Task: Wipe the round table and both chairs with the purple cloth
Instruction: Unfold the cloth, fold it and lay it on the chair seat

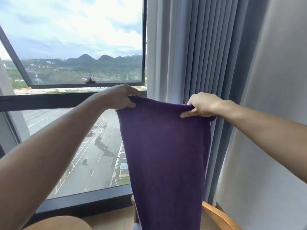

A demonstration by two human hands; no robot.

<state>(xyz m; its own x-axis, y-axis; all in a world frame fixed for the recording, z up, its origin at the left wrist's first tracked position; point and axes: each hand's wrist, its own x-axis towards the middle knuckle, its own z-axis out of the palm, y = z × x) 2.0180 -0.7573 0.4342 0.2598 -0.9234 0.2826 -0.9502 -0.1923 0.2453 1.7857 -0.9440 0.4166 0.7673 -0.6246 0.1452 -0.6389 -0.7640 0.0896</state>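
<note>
Two upper corners of the purple cloth (166, 155) are pinched, one by the left hand (120, 97), one by the right hand (201, 105); it is held hanging before the window (74, 47), above a wooden chair (217, 216).

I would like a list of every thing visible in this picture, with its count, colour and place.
purple cloth: one, dark purple, hanging spread in the centre
window: one, dark frame, left half, upper pane tilted open
curtain: one, grey-blue, right of the window
chair: one, light wood, bottom right, partly behind the cloth
round table: one, light wood, bottom left edge
left hand: one, grips the cloth's top left corner
right hand: one, grips the cloth's top right corner
</note>
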